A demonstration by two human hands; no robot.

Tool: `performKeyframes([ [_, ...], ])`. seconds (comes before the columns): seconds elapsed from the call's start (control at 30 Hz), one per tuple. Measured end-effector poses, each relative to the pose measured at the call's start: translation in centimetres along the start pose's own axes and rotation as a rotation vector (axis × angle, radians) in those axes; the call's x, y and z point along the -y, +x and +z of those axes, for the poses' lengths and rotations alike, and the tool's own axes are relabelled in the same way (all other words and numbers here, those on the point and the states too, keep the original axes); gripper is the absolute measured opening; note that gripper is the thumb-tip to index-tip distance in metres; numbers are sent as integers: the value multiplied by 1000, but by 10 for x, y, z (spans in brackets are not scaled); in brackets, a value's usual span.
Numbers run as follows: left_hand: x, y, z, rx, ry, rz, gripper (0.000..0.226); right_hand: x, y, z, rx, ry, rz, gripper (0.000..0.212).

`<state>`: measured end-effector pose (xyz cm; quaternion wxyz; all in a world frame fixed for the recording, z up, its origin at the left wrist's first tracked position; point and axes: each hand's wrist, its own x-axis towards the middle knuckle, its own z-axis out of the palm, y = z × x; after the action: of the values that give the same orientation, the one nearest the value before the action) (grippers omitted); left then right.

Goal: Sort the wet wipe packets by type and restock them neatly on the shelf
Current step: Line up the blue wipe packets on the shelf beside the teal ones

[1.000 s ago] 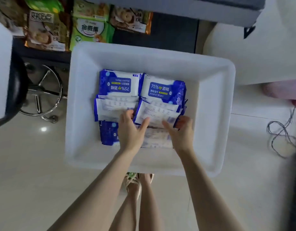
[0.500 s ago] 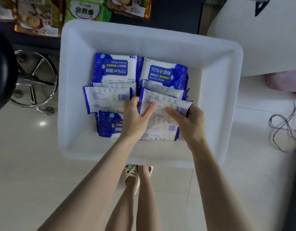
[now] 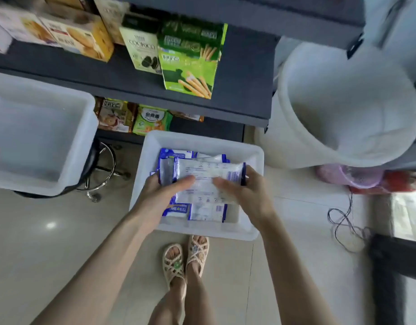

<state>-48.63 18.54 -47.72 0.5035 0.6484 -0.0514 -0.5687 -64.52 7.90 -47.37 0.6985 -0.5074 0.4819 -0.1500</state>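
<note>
Wet wipe packets sit stacked between the hands, left hand and right hand each curled round one end, above the white bin's middle; the slick, loose stack could fan apart and spill unsorted

Worn on the head, facing steeply down onto the white tub, close above. Takes in shelf beyond it, feet nearer

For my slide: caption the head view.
Left hand and right hand hold wipe packets over a white bin by the shelf.
</note>
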Motion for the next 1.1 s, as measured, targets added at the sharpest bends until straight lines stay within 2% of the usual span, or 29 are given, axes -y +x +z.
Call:
performKeyframes([
  [0.13,-70,-74,6,-46,-52,107,46,86,-48,7,19,-3,-96,15],
  [0.2,-105,-109,10,-73,-14,211,31,131,-69,12,27,-13,-165,25],
  [0.27,-138,-140,13,-131,-5,320,16,173,-86,16,4,-6,-248,26],
  [0.4,-203,-186,14,-297,-116,531,10,258,-115,31,-134,81,-479,30],
  [0.5,-247,-214,16,-340,-269,673,12,316,-132,52,-239,202,-630,23],
  [0.67,-309,-242,22,-293,-454,799,24,378,-150,95,-305,261,-804,30],
  [0.8,-354,-246,18,-255,-547,888,22,411,-143,137,-223,173,-843,14],
  [0.87,-376,-244,10,-199,-536,916,12,427,-134,160,-159,145,-838,7],
  [0.97,-411,-236,-16,-117,-477,950,23,455,-114,192,-99,64,-869,6],
  [1.1,-462,-211,-65,-46,-385,972,21,493,-81,231,-46,-48,-811,15],
])
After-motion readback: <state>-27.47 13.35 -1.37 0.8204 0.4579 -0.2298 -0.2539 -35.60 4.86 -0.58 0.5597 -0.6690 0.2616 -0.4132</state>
